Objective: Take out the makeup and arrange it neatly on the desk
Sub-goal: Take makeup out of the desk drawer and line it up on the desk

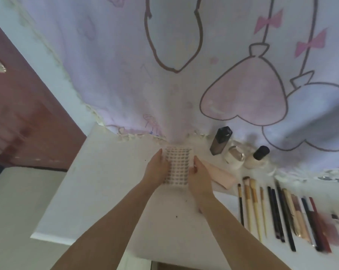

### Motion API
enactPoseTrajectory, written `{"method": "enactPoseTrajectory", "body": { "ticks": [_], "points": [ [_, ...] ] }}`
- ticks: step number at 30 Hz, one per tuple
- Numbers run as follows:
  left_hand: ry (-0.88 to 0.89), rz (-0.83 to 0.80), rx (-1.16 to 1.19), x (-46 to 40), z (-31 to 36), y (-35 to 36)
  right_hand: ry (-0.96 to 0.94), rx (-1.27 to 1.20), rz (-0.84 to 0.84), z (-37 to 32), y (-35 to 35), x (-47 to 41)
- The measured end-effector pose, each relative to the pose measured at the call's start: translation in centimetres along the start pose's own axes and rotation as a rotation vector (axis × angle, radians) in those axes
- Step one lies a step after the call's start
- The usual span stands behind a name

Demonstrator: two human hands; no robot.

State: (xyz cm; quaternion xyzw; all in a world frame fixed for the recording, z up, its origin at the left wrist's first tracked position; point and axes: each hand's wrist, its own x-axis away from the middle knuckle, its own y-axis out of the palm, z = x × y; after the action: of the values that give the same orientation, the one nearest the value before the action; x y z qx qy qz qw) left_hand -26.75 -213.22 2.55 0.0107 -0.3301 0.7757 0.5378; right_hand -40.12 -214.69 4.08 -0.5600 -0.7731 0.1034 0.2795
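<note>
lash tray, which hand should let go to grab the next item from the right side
Right. The right hand holds the lash tray's right edge, nearest the pink tube and brushes; the left hand can steady the tray.

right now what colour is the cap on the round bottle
Black, on the pale round bottle; the head view shows it.

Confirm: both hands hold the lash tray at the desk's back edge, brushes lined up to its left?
Not quite. The head view shows the left hand and right hand on the lash tray, but the brushes lie lined up to its right, not its left.
</note>
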Motion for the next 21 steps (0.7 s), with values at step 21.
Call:
{"method": "enactPoseTrajectory", "body": {
  "ticks": [21],
  "points": [
    [0.189, 0.042, -0.113, 16.8, -4.2, 6.3, 0.005, 0.013, -0.251, 10.1, -9.3, 12.1]
  ]
}}
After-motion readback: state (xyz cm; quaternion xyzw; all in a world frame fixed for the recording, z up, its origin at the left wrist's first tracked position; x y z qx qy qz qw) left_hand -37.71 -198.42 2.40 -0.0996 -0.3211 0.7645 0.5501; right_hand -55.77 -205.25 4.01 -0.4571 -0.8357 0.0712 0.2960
